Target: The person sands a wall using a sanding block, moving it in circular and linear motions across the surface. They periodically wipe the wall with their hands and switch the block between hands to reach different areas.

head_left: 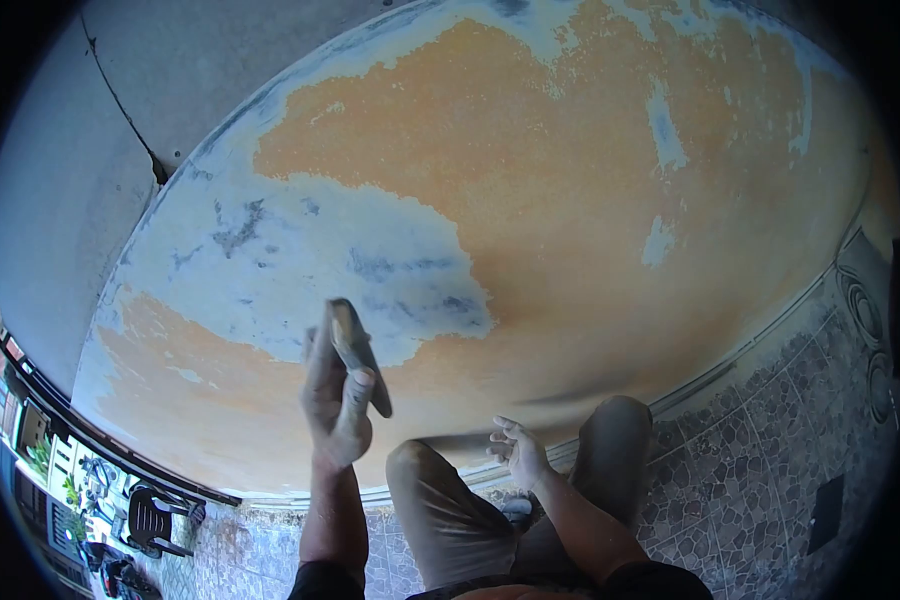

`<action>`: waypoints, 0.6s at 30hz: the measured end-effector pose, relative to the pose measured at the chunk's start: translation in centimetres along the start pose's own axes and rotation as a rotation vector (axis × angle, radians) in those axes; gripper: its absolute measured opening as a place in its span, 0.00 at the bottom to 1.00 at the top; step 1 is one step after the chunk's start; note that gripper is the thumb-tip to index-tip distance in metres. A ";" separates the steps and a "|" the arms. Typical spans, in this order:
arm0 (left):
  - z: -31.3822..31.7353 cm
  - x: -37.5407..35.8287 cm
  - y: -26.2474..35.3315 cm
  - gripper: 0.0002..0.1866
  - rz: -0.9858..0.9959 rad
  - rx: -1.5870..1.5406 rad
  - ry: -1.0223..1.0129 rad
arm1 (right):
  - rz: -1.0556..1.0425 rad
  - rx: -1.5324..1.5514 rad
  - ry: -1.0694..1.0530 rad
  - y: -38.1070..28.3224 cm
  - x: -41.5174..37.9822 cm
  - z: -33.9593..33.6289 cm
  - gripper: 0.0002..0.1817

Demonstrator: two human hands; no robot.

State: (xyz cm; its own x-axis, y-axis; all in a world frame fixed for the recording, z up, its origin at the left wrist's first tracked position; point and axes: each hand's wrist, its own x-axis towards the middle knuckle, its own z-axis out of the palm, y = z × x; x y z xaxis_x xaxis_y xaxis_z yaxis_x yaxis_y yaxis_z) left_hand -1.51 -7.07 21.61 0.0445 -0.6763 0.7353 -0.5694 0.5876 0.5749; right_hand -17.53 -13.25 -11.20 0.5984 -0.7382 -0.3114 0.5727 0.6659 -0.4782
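My left hand (336, 405), coated in pale dust, is raised in front of the wall with its fingers wrapped round a sanding block (368, 362). The block is a narrow, dark, flat piece with a pale strip along its back, tilted upright in the grip. Behind it stands the wall (570, 200), painted orange, with a large whitish, grey-smudged patch (300, 250) at the left. Low near my knees, my right hand (523, 458) holds nothing; its fingers are apart and slightly curled close to the wall's lower part.
My bent knees (615, 425) are close to the wall's base. Stone-patterned tiles (715, 480) cover the floor. A dark chair (150, 520) and a motorcycle (115, 575) stand at the lower left. Grey concrete (60, 190) with a crack shows at upper left, and a dark flat piece (826, 513) lies at right.
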 end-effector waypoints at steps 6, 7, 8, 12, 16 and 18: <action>-1.1 12.3 4.6 0.31 0.449 0.587 0.245 | -0.269 -0.596 0.039 -0.1 -1.2 1.8 0.30; -1.0 13.7 4.8 0.29 0.481 0.642 0.261 | -0.272 -0.611 0.036 -0.2 -1.4 2.1 0.30; -0.8 14.7 4.9 0.29 0.506 0.687 0.271 | -0.359 -0.632 -0.014 -0.6 -1.6 2.1 0.31; -0.3 18.4 5.1 0.28 0.566 0.774 0.326 | -0.727 -0.991 -0.071 -10.6 -4.3 6.2 0.32; 0.8 21.0 5.5 0.28 0.680 0.935 0.372 | -1.439 -1.230 0.085 -25.9 -10.5 16.3 0.30; 2.0 21.7 5.4 0.29 0.755 0.995 0.353 | -1.727 -1.300 0.118 -31.2 -12.4 21.0 0.29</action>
State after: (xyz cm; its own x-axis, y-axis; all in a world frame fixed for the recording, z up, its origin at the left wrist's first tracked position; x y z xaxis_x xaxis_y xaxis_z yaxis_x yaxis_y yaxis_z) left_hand -5.26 -19.43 39.93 -0.4272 -0.0820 0.9004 -0.9031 0.0867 -0.4205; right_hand -31.03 -22.56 24.86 -0.0126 -0.4004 0.9163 -0.2696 -0.8810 -0.3887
